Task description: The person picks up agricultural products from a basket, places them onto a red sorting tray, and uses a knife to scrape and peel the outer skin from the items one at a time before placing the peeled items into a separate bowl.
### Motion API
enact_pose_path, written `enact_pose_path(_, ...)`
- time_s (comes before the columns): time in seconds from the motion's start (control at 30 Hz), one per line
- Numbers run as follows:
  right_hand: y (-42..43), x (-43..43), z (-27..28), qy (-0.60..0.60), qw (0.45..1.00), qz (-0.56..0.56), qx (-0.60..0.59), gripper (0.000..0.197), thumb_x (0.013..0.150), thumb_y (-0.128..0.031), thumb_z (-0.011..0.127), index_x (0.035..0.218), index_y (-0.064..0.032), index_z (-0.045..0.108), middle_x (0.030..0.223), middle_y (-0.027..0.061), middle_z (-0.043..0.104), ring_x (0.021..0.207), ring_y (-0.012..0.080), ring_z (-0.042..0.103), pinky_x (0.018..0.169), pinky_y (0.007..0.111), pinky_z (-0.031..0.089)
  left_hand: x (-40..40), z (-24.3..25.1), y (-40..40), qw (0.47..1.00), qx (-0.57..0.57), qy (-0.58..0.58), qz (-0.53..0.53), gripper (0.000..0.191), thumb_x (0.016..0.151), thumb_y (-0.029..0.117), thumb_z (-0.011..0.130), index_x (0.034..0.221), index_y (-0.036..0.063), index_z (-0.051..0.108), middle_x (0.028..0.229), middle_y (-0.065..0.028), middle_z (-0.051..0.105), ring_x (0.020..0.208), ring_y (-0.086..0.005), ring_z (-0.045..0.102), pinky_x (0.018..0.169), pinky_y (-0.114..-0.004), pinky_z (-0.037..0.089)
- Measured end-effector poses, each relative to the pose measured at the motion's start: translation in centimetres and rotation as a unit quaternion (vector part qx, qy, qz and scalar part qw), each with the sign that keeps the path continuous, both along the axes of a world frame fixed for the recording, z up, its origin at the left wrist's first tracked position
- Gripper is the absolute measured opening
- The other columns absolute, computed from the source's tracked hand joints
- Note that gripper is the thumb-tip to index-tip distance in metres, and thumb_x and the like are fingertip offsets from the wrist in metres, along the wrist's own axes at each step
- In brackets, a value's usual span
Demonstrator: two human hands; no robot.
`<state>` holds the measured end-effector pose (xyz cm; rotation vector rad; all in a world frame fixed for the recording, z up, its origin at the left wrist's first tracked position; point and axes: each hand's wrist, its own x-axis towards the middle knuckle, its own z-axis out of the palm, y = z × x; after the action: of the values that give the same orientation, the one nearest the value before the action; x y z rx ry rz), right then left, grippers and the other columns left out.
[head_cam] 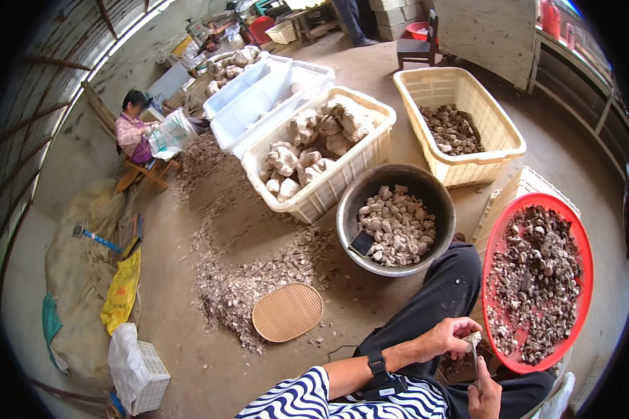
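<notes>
At the lower right, my left hand (453, 338) pinches a small pale chunk (472, 339) between thumb and fingers. Just below it my right hand (485, 390) grips a slim knife (475, 361), its thin blade against the chunk. A red mesh basket (589, 277) beside my hands bears many small dark and pale pieces (540, 277). Beyond my knee stands a round metal basin (346, 209) with pale chunks (398, 225) and a dark flat rectangular object (361, 243) in it. What the chunks are, I cannot tell.
Large pale lumps fill a cream plastic crate (314, 209); another crate (495, 165) holds darker pieces. A woven tray (288, 312) lies by scattered peelings (241, 293). A seated person (131, 128) handles a white sack at the upper left; another person's legs (350, 23) show at the back.
</notes>
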<state>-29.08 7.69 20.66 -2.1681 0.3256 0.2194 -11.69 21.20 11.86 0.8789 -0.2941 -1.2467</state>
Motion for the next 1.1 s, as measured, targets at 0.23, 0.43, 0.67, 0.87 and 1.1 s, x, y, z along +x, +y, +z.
enact_pose_path(0.23, 0.7, 0.2, 0.5, 0.025, 0.999, 0.010, -0.018, 0.053, 0.088, 0.004, 0.044, 0.140, -0.0044, 0.039, 0.129, 0.0227, 0.052, 0.111, 0.0358, 0.057, 0.085, 0.034, 0.047, 0.3, 0.3, 0.5, 1.000, -0.003, 0.003, -0.030, 0.046, 0.078, 0.012, 0.065, 0.120, -0.0030, 0.051, 0.091, -0.0028, 0.059, 0.069, -0.0077, 0.054, 0.059, -0.022, 0.046)
enact_pose_path(0.43, 1.2, 0.3, -0.3, 0.008, 0.998, 0.004, -0.062, 0.051, 0.089, 0.001, 0.044, 0.140, -0.0060, 0.040, 0.128, 0.0210, 0.053, 0.107, 0.0355, 0.059, 0.082, 0.035, 0.048, 0.6, 1.6, 1.0, 0.999, 0.012, 0.044, -0.011, 0.038, 0.075, 0.005, 0.062, 0.111, -0.0040, 0.054, 0.085, -0.0047, 0.059, 0.061, -0.0100, 0.055, 0.055, -0.024, 0.047)
enact_pose_path(0.67, 0.5, 0.3, 0.1, 0.041, 0.998, 0.024, -0.036, 0.050, 0.088, 0.002, 0.045, 0.138, -0.0044, 0.042, 0.112, 0.0259, 0.058, 0.073, 0.0359, 0.057, 0.066, 0.034, 0.047, 0.9, 0.5, 1.4, 0.999, -0.005, 0.026, -0.030, 0.047, 0.076, 0.007, 0.063, 0.120, -0.0045, 0.052, 0.091, -0.0051, 0.061, 0.064, -0.0093, 0.055, 0.056, -0.023, 0.046)
enact_pose_path(0.87, 0.1, -0.4, -1.6, 0.020, 0.997, 0.012, -0.071, 0.052, 0.087, 0.000, 0.048, 0.138, -0.0077, 0.043, 0.100, 0.0248, 0.060, 0.070, 0.0346, 0.058, 0.063, 0.035, 0.047, 1.0, -0.2, 0.7, 0.998, -0.004, 0.022, -0.053, 0.047, 0.079, 0.009, 0.064, 0.121, -0.0056, 0.051, 0.091, -0.0063, 0.062, 0.063, -0.0096, 0.056, 0.057, -0.023, 0.047)
enact_pose_path(1.1, 0.9, 0.3, -2.2, -0.072, 0.983, -0.025, -0.166, 0.052, 0.088, -0.003, 0.051, 0.138, -0.0107, 0.044, 0.096, 0.0250, 0.060, 0.069, 0.0377, 0.058, 0.061, 0.039, 0.047, 1.0, -0.3, 0.7, 0.997, 0.011, 0.052, -0.058, 0.044, 0.081, 0.011, 0.066, 0.120, -0.0049, 0.051, 0.089, -0.0055, 0.062, 0.062, -0.0093, 0.058, 0.055, -0.022, 0.047)
